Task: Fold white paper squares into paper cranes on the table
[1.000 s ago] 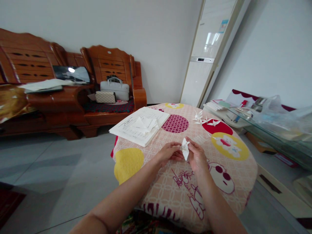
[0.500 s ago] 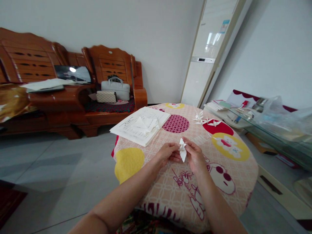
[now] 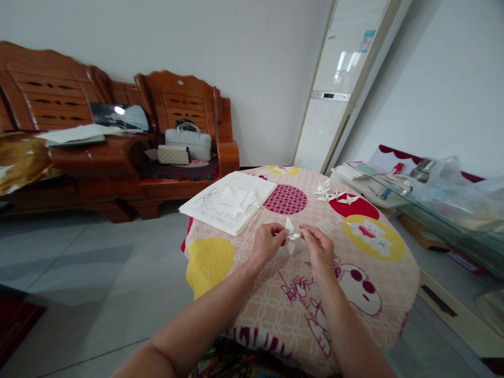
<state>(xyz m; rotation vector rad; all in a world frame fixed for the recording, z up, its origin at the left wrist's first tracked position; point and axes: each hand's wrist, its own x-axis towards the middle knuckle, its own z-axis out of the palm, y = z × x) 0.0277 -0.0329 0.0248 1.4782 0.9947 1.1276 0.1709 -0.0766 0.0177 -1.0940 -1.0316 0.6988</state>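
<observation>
Between my hands is a white folded paper crane [image 3: 290, 235], its wings spread and one pointing up. My left hand [image 3: 269, 242] is closed, thumb and fingers pinching the crane's left side. From the right, the thumb and fingertips of my right hand [image 3: 319, 245] pinch at the crane's other tip. Several finished white paper cranes [image 3: 325, 191] lie grouped toward the back right of the round table. A stack of printed paper [image 3: 214, 210] lies at the back left, with loose folded white pieces [image 3: 236, 200] on top.
A patterned cloth [image 3: 268, 310] covers the round table. Wooden chairs [image 3: 181, 100] with bags on one seat stand behind on the left. To the right is a glass-topped stand [image 3: 417, 210] holding a clear plastic bag [image 3: 449, 184]. A tall white air conditioner [image 3: 326, 126] stands at the back.
The crane has turned in my fingers, and its wings are spread more widely. My right hand has shifted slightly rightward, fingertips now at the crane's side tip.
</observation>
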